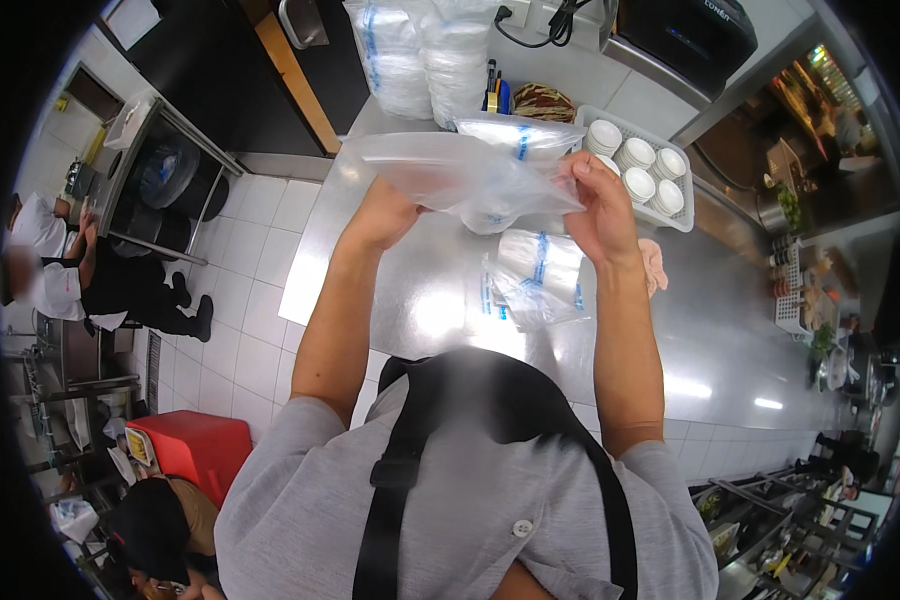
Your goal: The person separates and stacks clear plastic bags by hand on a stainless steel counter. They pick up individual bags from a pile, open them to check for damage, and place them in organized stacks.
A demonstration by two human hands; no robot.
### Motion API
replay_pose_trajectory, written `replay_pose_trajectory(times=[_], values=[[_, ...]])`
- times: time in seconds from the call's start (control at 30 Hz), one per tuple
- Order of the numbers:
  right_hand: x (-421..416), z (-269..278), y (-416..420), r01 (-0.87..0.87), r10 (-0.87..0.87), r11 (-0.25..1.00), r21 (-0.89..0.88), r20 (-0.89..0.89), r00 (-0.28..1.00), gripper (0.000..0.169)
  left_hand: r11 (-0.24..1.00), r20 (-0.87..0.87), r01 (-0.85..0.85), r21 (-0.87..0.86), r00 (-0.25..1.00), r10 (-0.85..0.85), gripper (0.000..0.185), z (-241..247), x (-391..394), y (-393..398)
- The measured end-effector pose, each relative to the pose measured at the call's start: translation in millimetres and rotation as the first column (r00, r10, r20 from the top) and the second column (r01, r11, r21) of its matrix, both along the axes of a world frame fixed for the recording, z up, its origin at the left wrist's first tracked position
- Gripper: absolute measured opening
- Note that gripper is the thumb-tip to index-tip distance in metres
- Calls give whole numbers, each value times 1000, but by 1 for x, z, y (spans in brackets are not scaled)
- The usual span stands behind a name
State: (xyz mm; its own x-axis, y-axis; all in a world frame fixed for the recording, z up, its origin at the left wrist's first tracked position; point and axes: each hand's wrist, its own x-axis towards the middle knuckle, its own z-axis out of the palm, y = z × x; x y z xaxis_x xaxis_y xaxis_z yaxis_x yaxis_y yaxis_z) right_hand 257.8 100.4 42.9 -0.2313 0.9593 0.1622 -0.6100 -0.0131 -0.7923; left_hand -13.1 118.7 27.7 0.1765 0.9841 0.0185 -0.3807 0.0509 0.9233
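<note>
Both hands hold a clear plastic bag (450,169) stretched above a stainless steel table. My left hand (394,214) grips its near left side, with the fingers partly hidden behind the film. On the other side, my right hand (600,199) pinches the bag's right end between thumb and fingers. Just under the bag, a rounded clear plastic bundle (489,217) partly shows. Nearer to me, folded plastic bags with blue print (540,262) lie on the table. Beyond the held bag is another flat blue-printed plastic pack (521,135).
A white plastic basket (686,217) with stacked small white cups (637,154) stands at the back right. Tall stacks of wrapped clear plastic (390,67) rise at the back. A peach cloth (652,266) lies beside my right forearm. People (60,285) stand at the far left.
</note>
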Motion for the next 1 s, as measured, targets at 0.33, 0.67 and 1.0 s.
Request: replay_pose_trajectory(times=[0.33,0.67,1.0], values=[[-25,39,36,532,-489,842,90,544,682,14,992,39,-113,-53,993,115,6,33,37,32],[-19,29,49,436,-333,899,-42,580,743,15,990,-50,-137,40,989,139,9,39,34,29],[-29,43,43,557,-513,816,156,640,572,21,975,-155,-202,97,964,215,5,57,41,22]])
